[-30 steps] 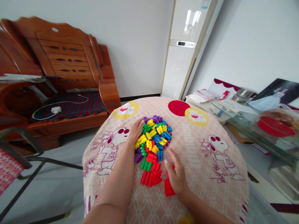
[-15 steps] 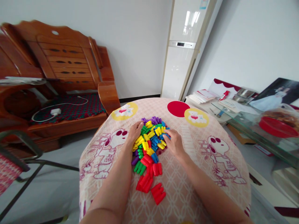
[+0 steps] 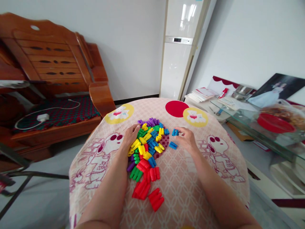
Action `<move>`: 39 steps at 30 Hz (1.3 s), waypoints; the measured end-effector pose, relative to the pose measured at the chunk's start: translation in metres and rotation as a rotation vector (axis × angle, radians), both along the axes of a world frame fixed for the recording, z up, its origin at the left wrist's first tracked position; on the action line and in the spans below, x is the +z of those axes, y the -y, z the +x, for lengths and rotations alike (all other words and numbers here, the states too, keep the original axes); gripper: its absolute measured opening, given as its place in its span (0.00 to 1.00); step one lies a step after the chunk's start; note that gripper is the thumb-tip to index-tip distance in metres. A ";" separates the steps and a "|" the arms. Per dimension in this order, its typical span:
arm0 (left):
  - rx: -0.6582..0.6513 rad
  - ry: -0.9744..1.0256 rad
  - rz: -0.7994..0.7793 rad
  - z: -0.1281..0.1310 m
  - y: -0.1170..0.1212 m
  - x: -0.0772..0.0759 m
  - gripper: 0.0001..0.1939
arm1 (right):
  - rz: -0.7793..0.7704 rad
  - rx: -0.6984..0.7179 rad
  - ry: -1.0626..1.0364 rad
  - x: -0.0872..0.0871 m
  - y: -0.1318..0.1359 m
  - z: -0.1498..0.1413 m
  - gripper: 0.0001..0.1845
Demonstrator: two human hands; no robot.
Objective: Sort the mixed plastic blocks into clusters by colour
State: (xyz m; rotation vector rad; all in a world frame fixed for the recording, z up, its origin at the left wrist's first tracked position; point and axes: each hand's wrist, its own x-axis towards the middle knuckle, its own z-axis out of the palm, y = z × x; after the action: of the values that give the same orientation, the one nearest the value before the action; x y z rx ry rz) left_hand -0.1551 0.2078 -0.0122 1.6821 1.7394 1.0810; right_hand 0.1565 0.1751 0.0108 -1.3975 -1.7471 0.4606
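Note:
A heap of plastic building pieces shaped like joined tubes lies on the round table. Yellow pieces [image 3: 142, 140], green ones and blue ones mix in its middle, purple pieces [image 3: 152, 122] sit at the far side and red pieces [image 3: 141, 189] at the near end. My left hand [image 3: 130, 136] rests against the heap's left edge, fingers loosely curved, with no piece seen in it. To the right of the heap, my right hand [image 3: 187, 138] pinches a blue building piece [image 3: 175, 132] between thumb and fingers. Just below it a second blue piece [image 3: 172, 145] lies on the cloth.
A patterned tablecloth [image 3: 181, 190] with printed dogs covers the table. At the left is a wooden bench [image 3: 54, 63] with a white charger [image 3: 43, 118]. A glass side table [image 3: 250, 124] on the right bears papers and a red basin [image 3: 275, 122]. A tall white cabinet unit [image 3: 177, 66] stands behind.
My right hand has moved right, out of the heap, with a blue building piece. Another blue piece now lies apart beside the heap. My left hand stays at the heap's edge; the view has shifted slightly.

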 end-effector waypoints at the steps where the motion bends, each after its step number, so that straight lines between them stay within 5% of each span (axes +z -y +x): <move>1: 0.001 -0.007 -0.003 0.000 0.000 0.000 0.30 | 0.006 -0.052 0.025 0.000 -0.002 0.014 0.25; 6: -0.007 -0.046 -0.026 0.001 -0.001 0.002 0.29 | -0.033 -0.128 0.130 -0.016 -0.008 0.057 0.28; 15: -0.027 -0.102 -0.015 0.010 -0.001 0.004 0.28 | -0.051 -0.298 0.500 -0.023 -0.010 0.042 0.12; 24: -0.005 -0.124 -0.021 0.006 -0.004 0.002 0.25 | 0.034 -0.500 0.182 -0.020 -0.008 0.105 0.13; 30: -0.007 -0.122 -0.014 0.007 -0.004 0.002 0.24 | -0.005 -0.489 0.075 -0.021 -0.009 0.127 0.10; 35: -0.004 -0.119 -0.014 0.008 -0.004 0.001 0.25 | 0.151 -0.696 0.232 -0.019 -0.007 0.130 0.11; 39: -0.015 -0.114 -0.014 0.009 -0.004 0.000 0.26 | 0.044 -0.783 0.381 -0.018 -0.003 0.131 0.14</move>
State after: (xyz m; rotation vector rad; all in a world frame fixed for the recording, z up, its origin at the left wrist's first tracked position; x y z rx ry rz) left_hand -0.1461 0.2117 -0.0118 1.7769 1.7974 0.9814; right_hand 0.2877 0.1783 -0.0072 -2.0753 -1.3084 -0.2850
